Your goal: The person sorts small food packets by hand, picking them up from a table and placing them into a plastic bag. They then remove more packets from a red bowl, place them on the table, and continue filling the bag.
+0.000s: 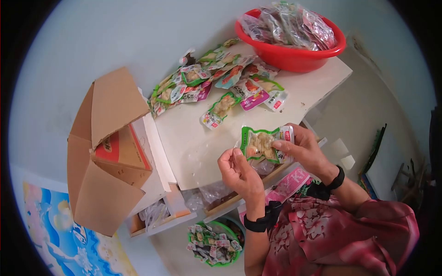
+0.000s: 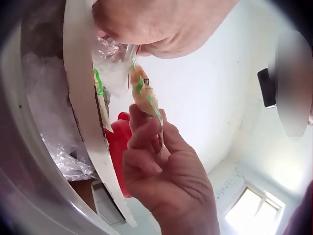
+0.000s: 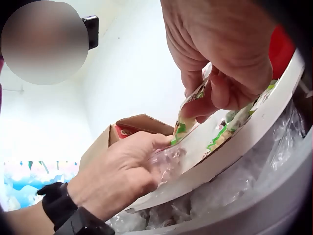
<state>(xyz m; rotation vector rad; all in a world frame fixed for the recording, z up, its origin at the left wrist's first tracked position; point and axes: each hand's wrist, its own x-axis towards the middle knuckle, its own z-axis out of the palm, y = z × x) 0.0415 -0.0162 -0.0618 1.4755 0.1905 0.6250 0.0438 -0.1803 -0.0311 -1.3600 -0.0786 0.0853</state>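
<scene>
Both hands hold a green-edged vacuum-sealed snack packet (image 1: 261,146), with pale rounded pieces showing through its clear front, above the table's front edge. My right hand (image 1: 306,149) grips its white printed end, thumb across the front; in the left wrist view the right hand (image 2: 168,171) shows palm side. At the green end, my left hand (image 1: 241,172) pinches the edge between thumb and curled fingers. The right wrist view shows the left fingertips (image 3: 164,141) right at this green end, with crinkled clear plastic (image 3: 168,161) beside them.
Similar packets (image 1: 221,69) are heaped along the table's back, one packet (image 1: 220,110) lying nearer. A red tub (image 1: 290,57) of bagged packets stands back right. At left is an open cardboard box (image 1: 110,193). Below are a drawer with clear plastic (image 1: 214,191) and a green basket (image 1: 230,262) of packets.
</scene>
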